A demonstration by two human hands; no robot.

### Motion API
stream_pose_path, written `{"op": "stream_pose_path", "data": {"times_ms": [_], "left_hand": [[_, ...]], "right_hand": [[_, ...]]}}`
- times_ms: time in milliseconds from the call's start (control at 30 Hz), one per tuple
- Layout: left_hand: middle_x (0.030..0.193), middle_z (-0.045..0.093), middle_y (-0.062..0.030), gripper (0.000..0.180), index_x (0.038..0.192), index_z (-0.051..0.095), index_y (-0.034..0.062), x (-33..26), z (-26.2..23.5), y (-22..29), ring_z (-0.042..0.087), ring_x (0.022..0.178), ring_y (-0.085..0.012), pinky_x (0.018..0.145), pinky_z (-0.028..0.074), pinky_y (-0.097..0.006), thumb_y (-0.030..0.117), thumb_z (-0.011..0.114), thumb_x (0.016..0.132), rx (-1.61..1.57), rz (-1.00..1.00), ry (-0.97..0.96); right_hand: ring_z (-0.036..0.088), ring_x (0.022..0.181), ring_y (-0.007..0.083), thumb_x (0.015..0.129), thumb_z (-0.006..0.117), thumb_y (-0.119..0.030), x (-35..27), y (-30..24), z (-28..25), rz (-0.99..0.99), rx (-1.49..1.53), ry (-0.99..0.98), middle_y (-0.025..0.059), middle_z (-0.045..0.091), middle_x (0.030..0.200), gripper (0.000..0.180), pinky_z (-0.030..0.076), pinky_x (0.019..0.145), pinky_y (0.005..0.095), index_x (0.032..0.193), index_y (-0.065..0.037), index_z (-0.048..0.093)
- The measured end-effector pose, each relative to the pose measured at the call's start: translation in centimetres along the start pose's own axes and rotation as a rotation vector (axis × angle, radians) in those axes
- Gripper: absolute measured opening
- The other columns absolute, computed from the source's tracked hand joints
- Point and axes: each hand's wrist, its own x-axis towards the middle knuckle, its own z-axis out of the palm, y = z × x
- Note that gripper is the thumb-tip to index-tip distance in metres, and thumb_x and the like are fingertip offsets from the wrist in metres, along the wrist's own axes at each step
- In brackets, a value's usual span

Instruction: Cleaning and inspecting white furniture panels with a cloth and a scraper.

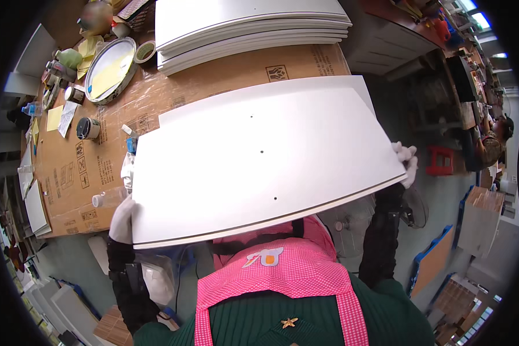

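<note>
In front of me a large white panel (225, 167) with three small dark holes spans between my hands. My left hand (123, 220), in a white glove, grips its left edge near the front corner; part of those fingers is hidden by the panel. On the opposite side my right hand (408, 164), also gloved, is closed around the right edge, its fingers curled at the rim. The corner of a second white panel (360, 86) shows from under the far edge. Both overlap the cardboard-covered table (213, 95), and the near edge reaches toward my pink checked apron.
A stack of white panels (254, 34) lies at the far side. To the left are a round lid (112, 72), a tape roll (145, 52), a dark-lidded jar (87, 128) and a clear bottle (106, 199). A red stool (440, 160) and a seated person (491, 147) are at right.
</note>
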Motion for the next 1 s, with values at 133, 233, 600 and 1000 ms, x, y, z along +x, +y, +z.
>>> {"op": "stream_pose_path", "data": {"times_ms": [133,233,600,1000], "left_hand": [[0.119,0.064,-0.0085,0.051,0.132,0.054,-0.0035,2.3,-0.8,-5.9,0.059,0.105,-0.0144,0.092,0.047,-0.030,0.038,0.050,0.103,0.279,-0.089,0.207],[0.118,0.064,-0.0095,0.052,0.129,0.056,-0.0036,4.6,-3.7,-11.3,0.059,0.106,-0.0158,0.094,0.046,-0.030,0.041,0.045,0.104,0.348,-0.067,0.270],[0.120,0.064,-0.0183,0.056,0.134,0.052,0.0026,5.2,1.2,-7.6,0.060,0.110,-0.0270,0.098,0.045,-0.038,0.045,0.054,0.098,0.884,-0.025,0.510],[0.130,0.061,-0.0179,0.061,0.135,0.051,-0.0023,8.8,5.2,-6.9,0.058,0.118,-0.0278,0.103,0.043,-0.037,0.040,0.066,0.094,0.803,0.216,0.750]], "right_hand": [[0.057,0.076,0.0198,0.097,0.054,-0.025,0.1,-2.4,-10.7,0.185,0.308,0.111,0.0021,0.054,0.072,0.027,0.056,0.081,0.0385,0.103,-0.006,0.072],[0.055,0.071,0.0179,0.097,0.055,-0.026,1.6,-3.1,-15.6,0.018,-0.127,0.255,0.0024,0.053,0.071,0.027,0.054,0.068,0.0351,0.105,-0.004,0.070],[0.065,0.092,0.0322,0.094,0.060,-0.032,1.8,4.8,-2.4,-0.624,-2.095,-0.307,0.0162,0.066,0.097,0.032,0.050,0.085,0.0418,0.115,-0.010,0.068],[0.066,0.091,0.0369,0.090,0.057,-0.028,9.1,14.8,0.4,-0.619,-2.406,0.040,0.0141,0.061,0.106,0.026,0.055,0.075,0.0482,0.113,-0.021,0.066]]}}
